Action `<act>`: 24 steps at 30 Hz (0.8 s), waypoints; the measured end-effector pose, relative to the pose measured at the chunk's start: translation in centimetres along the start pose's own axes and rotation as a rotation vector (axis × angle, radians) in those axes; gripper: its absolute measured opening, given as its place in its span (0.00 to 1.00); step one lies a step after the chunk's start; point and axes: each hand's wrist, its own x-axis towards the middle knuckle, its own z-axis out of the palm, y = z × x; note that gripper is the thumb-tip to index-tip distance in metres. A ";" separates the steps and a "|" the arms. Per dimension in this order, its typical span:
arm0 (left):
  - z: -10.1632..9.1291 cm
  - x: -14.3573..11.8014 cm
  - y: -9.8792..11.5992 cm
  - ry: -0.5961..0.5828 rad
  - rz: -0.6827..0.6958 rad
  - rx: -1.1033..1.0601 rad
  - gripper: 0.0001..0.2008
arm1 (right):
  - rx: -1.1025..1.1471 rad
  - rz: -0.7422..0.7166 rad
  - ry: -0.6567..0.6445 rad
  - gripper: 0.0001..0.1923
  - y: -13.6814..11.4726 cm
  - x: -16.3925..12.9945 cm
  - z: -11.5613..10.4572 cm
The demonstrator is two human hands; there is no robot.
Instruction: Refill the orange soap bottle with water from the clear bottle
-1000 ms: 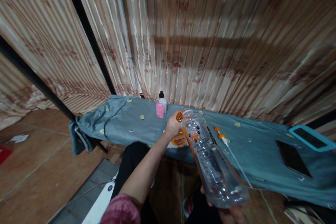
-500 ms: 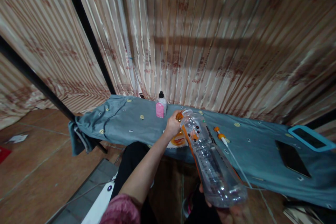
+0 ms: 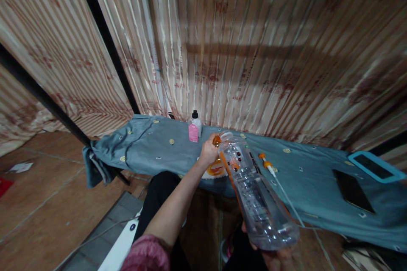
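My right hand (image 3: 280, 257) grips the base of a large clear plastic bottle (image 3: 254, 194) with an orange label, tilted so its open neck points away over the table. My left hand (image 3: 209, 151) reaches out to the bottle's neck and is closed on a small orange thing (image 3: 217, 140) there, possibly a cap; I cannot tell exactly. Below the neck lies an orange and white object (image 3: 215, 170) on the table, partly hidden by my hand and the bottle.
A low table under a blue-grey cloth (image 3: 152, 148) stands before striped curtains. On it are a small pink-labelled bottle with a black cap (image 3: 194, 127), an orange-tipped tool with a thin tube (image 3: 270, 167), a black phone (image 3: 354, 192) and a blue-cased device (image 3: 375, 167). A black frame post (image 3: 108, 46) rises at left.
Almost nothing has moved. The bottle has shifted very slightly; both hands stay where they were.
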 end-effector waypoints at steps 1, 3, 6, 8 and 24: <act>0.0 0.0 -0.1 0.000 0.013 0.001 0.16 | 0.020 0.023 0.008 0.36 0.1 0.0 -0.1; 0.0 0.0 -0.2 0.000 0.031 0.013 0.16 | 0.059 0.062 0.025 0.35 0.2 0.1 -0.4; -0.1 0.0 -0.3 -0.007 0.035 0.021 0.17 | 0.091 0.090 0.039 0.37 0.1 0.3 -0.4; -0.1 0.0 -0.3 -0.015 0.030 0.015 0.18 | 0.100 0.101 0.037 0.40 0.0 0.3 -0.3; -0.1 -0.1 0.1 0.007 0.023 0.043 0.16 | 0.198 0.114 -0.014 0.37 -4.7 0.2 3.0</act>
